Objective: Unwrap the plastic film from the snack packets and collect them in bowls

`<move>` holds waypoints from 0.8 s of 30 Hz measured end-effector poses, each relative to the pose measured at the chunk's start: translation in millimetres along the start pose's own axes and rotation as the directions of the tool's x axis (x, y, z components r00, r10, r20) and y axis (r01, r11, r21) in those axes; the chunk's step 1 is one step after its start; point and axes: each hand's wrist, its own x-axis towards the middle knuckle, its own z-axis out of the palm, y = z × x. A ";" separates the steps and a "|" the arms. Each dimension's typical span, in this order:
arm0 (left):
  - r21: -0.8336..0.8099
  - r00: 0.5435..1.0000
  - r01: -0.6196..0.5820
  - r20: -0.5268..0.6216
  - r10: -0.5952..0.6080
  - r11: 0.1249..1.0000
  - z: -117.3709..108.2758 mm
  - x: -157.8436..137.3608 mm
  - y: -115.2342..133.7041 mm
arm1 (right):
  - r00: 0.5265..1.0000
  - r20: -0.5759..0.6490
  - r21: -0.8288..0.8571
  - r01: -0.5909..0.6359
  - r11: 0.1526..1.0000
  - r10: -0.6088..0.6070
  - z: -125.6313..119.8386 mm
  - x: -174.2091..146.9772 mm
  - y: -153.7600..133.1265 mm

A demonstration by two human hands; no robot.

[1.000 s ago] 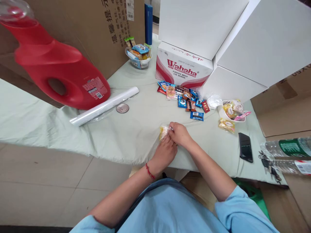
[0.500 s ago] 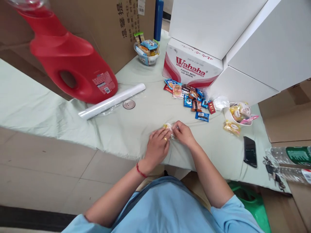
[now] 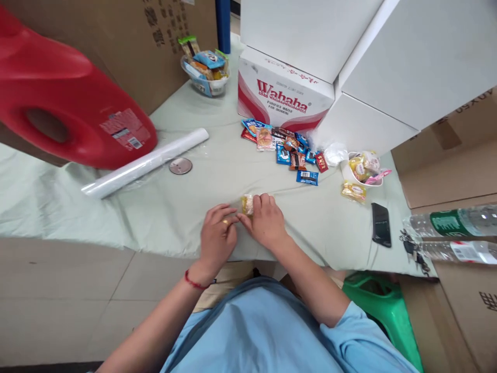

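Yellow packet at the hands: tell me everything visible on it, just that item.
The yellow packet is small, its wrapper looking like thin, shiny plastic film, yellow at the left edge and paler towards the middle. It lies on the pale green cloth, near the table's front edge. The right hand covers its right part, so its full outline is hidden; the left hand is close at its lower left, contact unclear. Print is too blurred to read, and whether it is sealed can't be told.
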 end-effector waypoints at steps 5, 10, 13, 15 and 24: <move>0.079 1.000 0.004 -0.010 -0.004 0.997 -18.4 -11.7 -12.1 | 0.992 -0.105 0.001 -0.069 0.998 0.069 20.5 -0.1 -0.2; 0.125 0.996 -0.077 0.052 0.071 0.989 -12.4 -15.4 -15.2 | 0.969 -0.223 0.195 -0.059 0.979 0.103 15.1 -7.2 19.4; 0.177 0.991 -0.121 0.084 0.107 0.977 -9.6 -15.8 -11.4 | 0.913 -0.324 0.513 -0.051 0.857 0.249 0.0 -23.3 73.1; 0.206 0.988 -0.137 0.093 0.120 0.969 -9.6 -16.0 -8.4 | 0.845 -0.287 0.723 -0.118 0.681 0.452 -13.3 -31.5 126.3; 0.278 0.978 -0.199 0.115 0.173 0.940 -10.8 -13.3 -6.0 | 0.781 -0.078 0.439 -0.530 0.725 0.619 -73.3 14.1 299.2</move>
